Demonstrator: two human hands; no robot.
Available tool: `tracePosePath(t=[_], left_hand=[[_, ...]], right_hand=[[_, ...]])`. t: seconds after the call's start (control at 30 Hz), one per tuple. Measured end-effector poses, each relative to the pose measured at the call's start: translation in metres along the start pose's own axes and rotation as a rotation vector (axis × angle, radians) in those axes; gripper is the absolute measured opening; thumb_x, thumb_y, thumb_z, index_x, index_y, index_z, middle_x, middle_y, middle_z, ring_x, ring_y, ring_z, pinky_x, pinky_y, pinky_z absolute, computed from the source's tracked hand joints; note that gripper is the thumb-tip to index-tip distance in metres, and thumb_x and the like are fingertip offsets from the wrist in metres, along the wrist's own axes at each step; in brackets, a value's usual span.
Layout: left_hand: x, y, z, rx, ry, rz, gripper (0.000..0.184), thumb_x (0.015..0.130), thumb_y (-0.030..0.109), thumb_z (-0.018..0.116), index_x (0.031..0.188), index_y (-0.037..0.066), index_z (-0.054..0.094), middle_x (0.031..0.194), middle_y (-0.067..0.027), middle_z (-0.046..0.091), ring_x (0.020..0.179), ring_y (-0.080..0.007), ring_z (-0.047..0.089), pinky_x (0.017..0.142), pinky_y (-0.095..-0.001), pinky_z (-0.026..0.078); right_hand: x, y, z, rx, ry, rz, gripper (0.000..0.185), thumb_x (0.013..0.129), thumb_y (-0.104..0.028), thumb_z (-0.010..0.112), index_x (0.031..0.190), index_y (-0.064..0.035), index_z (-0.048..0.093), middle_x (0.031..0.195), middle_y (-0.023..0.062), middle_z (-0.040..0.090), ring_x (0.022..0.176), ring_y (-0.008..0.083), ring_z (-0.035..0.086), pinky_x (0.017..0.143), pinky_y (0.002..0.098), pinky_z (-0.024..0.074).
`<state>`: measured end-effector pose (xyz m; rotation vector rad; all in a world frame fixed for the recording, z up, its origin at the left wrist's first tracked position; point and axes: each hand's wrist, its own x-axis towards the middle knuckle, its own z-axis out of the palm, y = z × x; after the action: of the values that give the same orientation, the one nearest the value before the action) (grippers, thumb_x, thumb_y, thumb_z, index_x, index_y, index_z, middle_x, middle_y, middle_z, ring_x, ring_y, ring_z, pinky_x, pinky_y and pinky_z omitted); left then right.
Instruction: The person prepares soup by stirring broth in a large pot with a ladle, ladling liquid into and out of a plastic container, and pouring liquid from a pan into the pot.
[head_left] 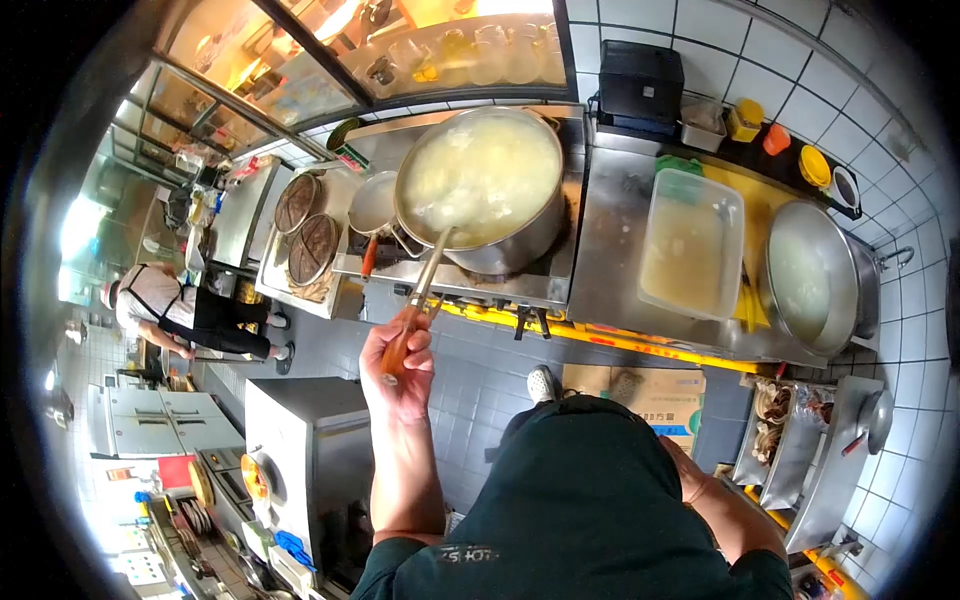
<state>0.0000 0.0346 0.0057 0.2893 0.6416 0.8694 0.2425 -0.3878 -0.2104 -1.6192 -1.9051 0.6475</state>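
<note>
My left hand is wrapped round the wooden handle of a long metal utensil. The utensil's far end dips into pale, cloudy liquid at the near side of a large metal pot, so its head is hidden. Pale pieces show in the liquid. The pot stands on the stove. To its left is a small pan with a red-orange handle. My right hand is low beside my body, mostly hidden by my dark shirt, and its fingers do not show.
Right of the stove, a counter holds a plastic tub of cloudy liquid and a wide metal bowl. Two dark round baskets lie at left. Another person stands at far left. Cardboard lies on the floor.
</note>
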Motion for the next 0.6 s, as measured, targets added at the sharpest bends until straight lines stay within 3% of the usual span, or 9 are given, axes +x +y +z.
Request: tracePosePath(t=[0.1,0.27,0.3,0.4,0.43,0.53,0.57,0.6], left_hand=[[0.017,0.007,0.001,0.160,0.011,0.028,0.034,0.088,0.010,0.052,0.113,-0.012,0.051,0.095,-0.0165,0.056,0.068,-0.0145,0.055,0.049,-0.0200,0.048],[0.053,0.017,0.010,0.561,0.105,0.086,0.028,0.086,0.007,0.054,0.109,-0.008,0.056,0.087,-0.0140,0.059,0.066,-0.0147,0.057,0.048,-0.0232,0.047],[0.064,0.022,0.008,0.629,0.063,0.048,0.034,0.085,0.005,0.056,0.116,-0.007,0.051,0.087,-0.0142,0.061,0.064,-0.0150,0.058,0.047,-0.0232,0.046],[0.083,0.033,0.019,0.986,0.037,-0.001,0.033,0.084,0.004,0.059,0.114,-0.008,0.052,0.083,-0.0142,0.061,0.060,-0.0160,0.059,0.044,-0.0258,0.045],[0.099,0.038,0.012,1.114,-0.028,-0.032,0.026,0.083,0.003,0.060,0.106,-0.007,0.057,0.069,-0.0112,0.060,0.053,-0.0161,0.058,0.042,-0.0274,0.044],[0.126,0.046,0.009,1.524,-0.098,-0.049,0.012,0.082,0.005,0.061,0.090,-0.004,0.058,0.059,-0.0051,0.052,0.044,-0.0144,0.053,0.041,-0.0274,0.043],[0.137,0.051,0.008,1.719,-0.099,-0.058,0.011,0.079,0.004,0.060,0.087,-0.005,0.060,0.064,-0.0136,0.061,0.055,-0.0247,0.064,0.049,-0.0359,0.050],[0.150,0.053,0.002,1.931,-0.115,0.072,0.013,0.078,0.004,0.060,0.086,-0.005,0.061,0.068,-0.0173,0.063,0.061,-0.0288,0.065,0.054,-0.0388,0.051]], right_hand=[[-0.018,0.002,0.015,0.019,0.024,0.093,0.086,0.071,-0.023,0.079,0.141,0.0074,0.039,0.139,0.0283,0.045,0.124,0.0435,0.050,0.109,0.0464,0.0393],[-0.024,0.002,0.018,-0.044,0.061,0.070,0.086,0.072,-0.022,0.077,0.141,0.0096,0.037,0.138,0.0293,0.045,0.125,0.0432,0.050,0.109,0.0464,0.0397],[-0.023,0.001,0.018,-0.028,0.062,0.086,0.087,0.072,-0.022,0.077,0.142,0.0100,0.036,0.138,0.0294,0.045,0.124,0.0432,0.050,0.109,0.0463,0.0396],[-0.021,-0.007,0.012,0.001,0.066,0.118,0.089,0.072,-0.022,0.076,0.142,0.0108,0.033,0.138,0.0299,0.045,0.124,0.0433,0.050,0.109,0.0458,0.0396],[-0.020,-0.010,0.009,-0.002,0.070,0.118,0.089,0.072,-0.022,0.076,0.143,0.0108,0.033,0.138,0.0300,0.045,0.124,0.0434,0.050,0.109,0.0457,0.0396],[-0.021,-0.011,0.009,0.031,0.077,0.133,0.089,0.072,-0.022,0.077,0.143,0.0098,0.033,0.137,0.0299,0.046,0.123,0.0434,0.051,0.108,0.0454,0.0401],[-0.021,-0.011,0.009,0.045,0.077,0.144,0.089,0.072,-0.022,0.077,0.143,0.0092,0.033,0.136,0.0298,0.046,0.122,0.0434,0.051,0.108,0.0454,0.0404],[-0.019,-0.013,0.006,0.059,0.078,0.155,0.089,0.072,-0.022,0.077,0.143,0.0086,0.033,0.136,0.0297,0.047,0.122,0.0434,0.051,0.107,0.0453,0.0408]])
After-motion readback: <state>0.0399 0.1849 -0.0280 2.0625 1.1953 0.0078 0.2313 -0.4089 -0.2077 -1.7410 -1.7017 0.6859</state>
